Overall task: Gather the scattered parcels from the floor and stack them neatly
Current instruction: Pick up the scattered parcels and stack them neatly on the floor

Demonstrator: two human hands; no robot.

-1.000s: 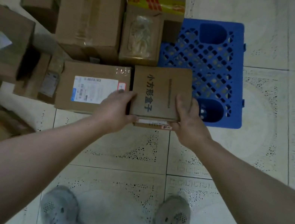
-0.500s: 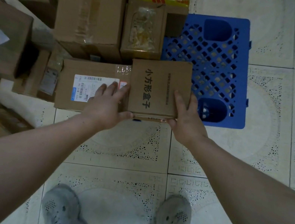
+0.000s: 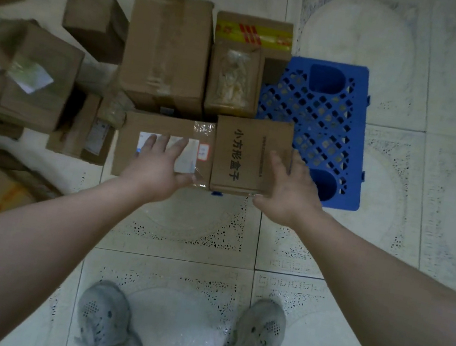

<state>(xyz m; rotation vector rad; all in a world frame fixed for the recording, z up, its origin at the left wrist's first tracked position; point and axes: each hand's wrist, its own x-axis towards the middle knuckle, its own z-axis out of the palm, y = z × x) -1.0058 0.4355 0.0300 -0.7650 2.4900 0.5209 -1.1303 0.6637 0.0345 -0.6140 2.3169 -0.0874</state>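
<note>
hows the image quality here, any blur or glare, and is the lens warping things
Head view: dim, cool, even light with soft shadows; the left hand is slightly smeared over the washed-out label; the black print on the box is readable; clear tape catches a small glint; tile lines bow and forearms balloon toward the lower corners, a wide-angle warp.

Parcel depot: labelled brown cardboard boxes point(image 3: 165, 52) crowd a pale patterned tile floor point(image 3: 442, 210) from nine to twelve o'clock; a blue plastic lattice pallet point(image 3: 330, 123) lies at one.

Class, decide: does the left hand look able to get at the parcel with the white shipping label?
Probably yes: the left hand is spread open over the labelled parcel, nothing lying on it.
</note>
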